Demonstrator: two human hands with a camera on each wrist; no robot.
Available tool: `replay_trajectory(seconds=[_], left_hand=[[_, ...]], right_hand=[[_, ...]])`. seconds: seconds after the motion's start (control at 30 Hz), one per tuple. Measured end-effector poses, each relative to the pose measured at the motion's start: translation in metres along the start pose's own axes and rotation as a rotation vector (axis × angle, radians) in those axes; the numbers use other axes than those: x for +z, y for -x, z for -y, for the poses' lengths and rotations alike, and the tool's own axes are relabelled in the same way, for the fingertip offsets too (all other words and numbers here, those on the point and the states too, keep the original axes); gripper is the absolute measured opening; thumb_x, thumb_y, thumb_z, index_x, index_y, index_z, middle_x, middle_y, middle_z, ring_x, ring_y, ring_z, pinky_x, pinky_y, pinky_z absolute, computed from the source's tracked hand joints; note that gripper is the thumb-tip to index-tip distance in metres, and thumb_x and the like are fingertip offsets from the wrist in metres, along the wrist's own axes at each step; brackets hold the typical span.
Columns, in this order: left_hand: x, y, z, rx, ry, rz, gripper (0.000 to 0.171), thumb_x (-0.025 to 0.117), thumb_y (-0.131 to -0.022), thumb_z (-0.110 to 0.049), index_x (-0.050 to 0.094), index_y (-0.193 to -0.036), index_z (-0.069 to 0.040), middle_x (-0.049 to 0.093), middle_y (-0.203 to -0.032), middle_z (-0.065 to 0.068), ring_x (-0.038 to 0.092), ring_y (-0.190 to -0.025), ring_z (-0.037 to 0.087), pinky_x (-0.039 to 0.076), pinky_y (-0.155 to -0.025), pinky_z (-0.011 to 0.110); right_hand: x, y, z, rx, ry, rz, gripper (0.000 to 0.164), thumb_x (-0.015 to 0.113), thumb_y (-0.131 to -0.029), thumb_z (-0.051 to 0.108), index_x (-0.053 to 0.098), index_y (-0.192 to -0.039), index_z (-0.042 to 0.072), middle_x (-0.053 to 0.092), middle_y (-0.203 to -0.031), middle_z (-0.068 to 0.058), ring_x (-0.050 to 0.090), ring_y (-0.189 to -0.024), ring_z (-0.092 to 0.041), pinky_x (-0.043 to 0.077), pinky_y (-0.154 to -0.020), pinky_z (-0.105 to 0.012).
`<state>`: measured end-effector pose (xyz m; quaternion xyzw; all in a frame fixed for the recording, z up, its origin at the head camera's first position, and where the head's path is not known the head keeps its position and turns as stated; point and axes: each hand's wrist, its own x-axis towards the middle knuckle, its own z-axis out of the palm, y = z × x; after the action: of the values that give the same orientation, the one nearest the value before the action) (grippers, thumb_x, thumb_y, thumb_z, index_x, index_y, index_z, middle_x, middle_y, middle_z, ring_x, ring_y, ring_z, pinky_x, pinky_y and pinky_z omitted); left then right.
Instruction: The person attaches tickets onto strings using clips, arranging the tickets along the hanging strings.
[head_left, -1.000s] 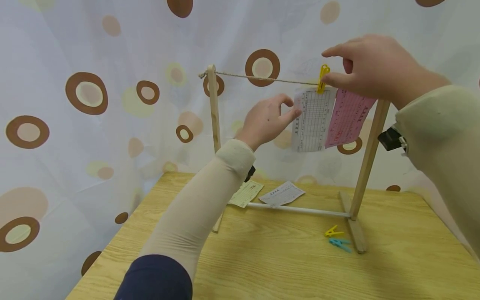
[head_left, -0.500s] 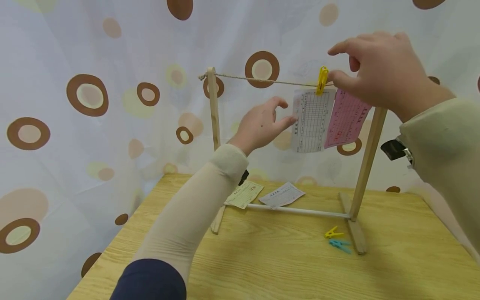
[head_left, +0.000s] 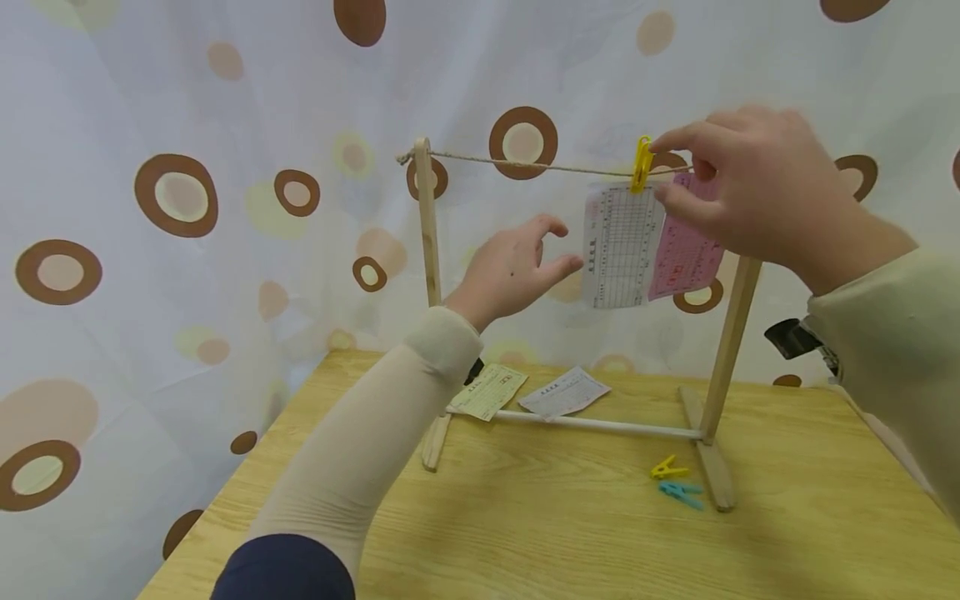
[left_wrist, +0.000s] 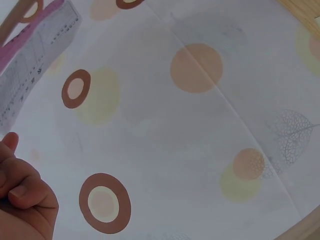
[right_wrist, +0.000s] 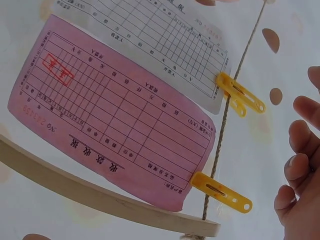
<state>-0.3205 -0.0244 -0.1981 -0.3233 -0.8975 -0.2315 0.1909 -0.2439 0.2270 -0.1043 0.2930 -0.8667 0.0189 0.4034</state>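
Observation:
A white receipt slip hangs from a string, held by a yellow clothespin. Beside it hangs a pink receipt slip; a second yellow clothespin fastens it in the right wrist view. My right hand is just right of the white slip's clothespin, partly covering the pink slip. Thumb and forefinger are spread apart, and the right wrist view shows the fingers clear of both clothespins. My left hand hovers left of the white slip, fingers loosely bent and holding nothing.
The string is tied to a wooden stand with a left post and a right post. A yellowish slip and a pale slip lie by its white crossbar. Yellow and blue clothespins lie on the table.
My left hand has drawn back left and down from the white slip. My right hand has shifted slightly right, then lowered. Both slips stay hanging.

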Motion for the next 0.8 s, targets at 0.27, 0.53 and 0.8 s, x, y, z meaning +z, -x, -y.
replay_trajectory(seconds=[0.27,0.53,0.8], left_hand=[[0.005,0.019,0.004,0.123,-0.037,-0.083,0.049,0.06,-0.1,-0.049,0.054,-0.136,-0.016,0.054,-0.073,-0.002,0.047,-0.056,0.013,0.039,-0.052,0.029],[0.013,0.04,0.02,0.174,-0.067,-0.071,0.047,0.064,-0.099,-0.046,0.057,-0.133,-0.015,0.051,-0.066,-0.004,0.044,-0.052,0.011,0.038,-0.049,0.027],[0.03,0.063,0.042,0.174,-0.141,-0.063,0.056,0.062,-0.096,-0.053,0.055,-0.137,-0.014,0.051,-0.07,-0.006,0.043,-0.051,0.01,0.037,-0.047,0.027]], right_hand=[[0.008,0.021,0.001,0.003,-0.07,-0.008,0.036,0.069,-0.09,0.02,0.071,-0.124,0.009,0.053,-0.075,-0.004,0.041,-0.07,-0.019,0.03,-0.064,-0.037],[0.024,0.047,0.001,0.008,-0.138,-0.012,0.037,0.072,-0.086,0.017,0.072,-0.122,0.008,0.055,-0.075,-0.001,0.042,-0.075,-0.017,0.031,-0.065,-0.033],[0.054,0.08,0.005,0.004,-0.196,0.031,0.035,0.078,-0.082,0.015,0.074,-0.117,0.012,0.055,-0.077,0.005,0.045,-0.072,-0.013,0.038,-0.062,-0.034]])
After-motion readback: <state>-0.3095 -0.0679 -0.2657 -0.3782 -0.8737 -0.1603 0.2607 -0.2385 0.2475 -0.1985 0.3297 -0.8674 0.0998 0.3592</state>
